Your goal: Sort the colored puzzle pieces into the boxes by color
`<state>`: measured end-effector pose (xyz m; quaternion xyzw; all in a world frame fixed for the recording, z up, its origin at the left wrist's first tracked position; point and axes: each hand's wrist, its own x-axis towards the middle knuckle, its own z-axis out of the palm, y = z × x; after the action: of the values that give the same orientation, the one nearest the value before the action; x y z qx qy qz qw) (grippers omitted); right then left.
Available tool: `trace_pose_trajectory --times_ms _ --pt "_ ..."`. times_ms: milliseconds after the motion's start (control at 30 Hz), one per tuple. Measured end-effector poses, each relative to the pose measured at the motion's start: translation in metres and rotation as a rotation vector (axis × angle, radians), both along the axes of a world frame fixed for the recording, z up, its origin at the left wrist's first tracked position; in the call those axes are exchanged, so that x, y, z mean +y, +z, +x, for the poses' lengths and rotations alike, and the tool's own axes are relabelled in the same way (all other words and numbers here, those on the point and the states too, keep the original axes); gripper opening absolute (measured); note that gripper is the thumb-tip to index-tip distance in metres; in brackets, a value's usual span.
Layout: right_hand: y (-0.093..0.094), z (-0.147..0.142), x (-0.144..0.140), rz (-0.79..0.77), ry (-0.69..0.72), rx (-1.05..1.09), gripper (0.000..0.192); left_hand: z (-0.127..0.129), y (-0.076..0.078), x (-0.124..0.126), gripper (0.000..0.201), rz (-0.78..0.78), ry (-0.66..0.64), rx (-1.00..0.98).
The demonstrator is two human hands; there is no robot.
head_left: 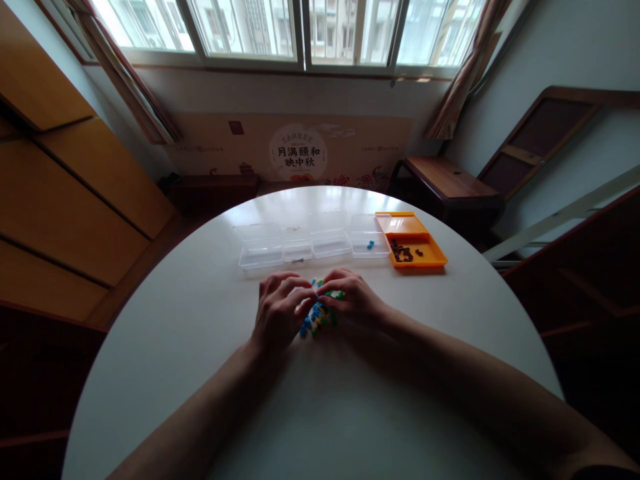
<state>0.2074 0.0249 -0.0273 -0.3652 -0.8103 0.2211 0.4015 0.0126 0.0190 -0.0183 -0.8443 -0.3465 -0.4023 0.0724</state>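
A pile of small blue, green and yellow plastic pieces lies on the white round table. My left hand is over the left side of the pile, fingers bent and tips drawn together. From the right, my right hand meets it, thumb and forefinger pinched. The fingertips of both hands come together above the pile around a small bluish piece, partly hidden by the fingers. Which hand grips it more firmly is too small to see.
Behind the hands stand several clear plastic boxes with raised lids; the rightmost clear box holds blue pieces. Beside it, an open orange box contains dark brown pieces. Beyond the table are a wooden stool and a window.
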Motion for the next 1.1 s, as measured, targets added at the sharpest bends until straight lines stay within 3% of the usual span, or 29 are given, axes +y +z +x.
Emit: trace_pose_trajectory --times_ms 167,400,533,700,933,1100 --pt "0.003 0.01 0.004 0.068 -0.091 -0.097 0.009 0.0 -0.001 -0.002 0.007 -0.068 0.037 0.028" --pt "0.007 0.051 0.029 0.136 -0.578 -0.04 0.016 -0.003 -0.001 -0.008 0.008 -0.191 0.041 0.043" --pt "0.002 0.071 0.041 0.122 -0.742 -0.057 0.023 -0.004 -0.001 -0.01 0.008 -0.22 0.052 0.052" --pt "-0.003 0.08 0.046 0.095 -0.786 -0.064 0.026 -0.004 0.001 -0.011 0.012 -0.251 0.069 0.057" --pt "-0.004 0.07 0.039 0.097 -0.748 -0.085 0.02 -0.005 0.001 -0.01 0.031 -0.328 0.021 0.111" --pt "-0.004 0.061 0.033 0.143 -0.716 -0.116 0.018 -0.004 0.002 -0.011 0.018 -0.349 0.003 0.152"
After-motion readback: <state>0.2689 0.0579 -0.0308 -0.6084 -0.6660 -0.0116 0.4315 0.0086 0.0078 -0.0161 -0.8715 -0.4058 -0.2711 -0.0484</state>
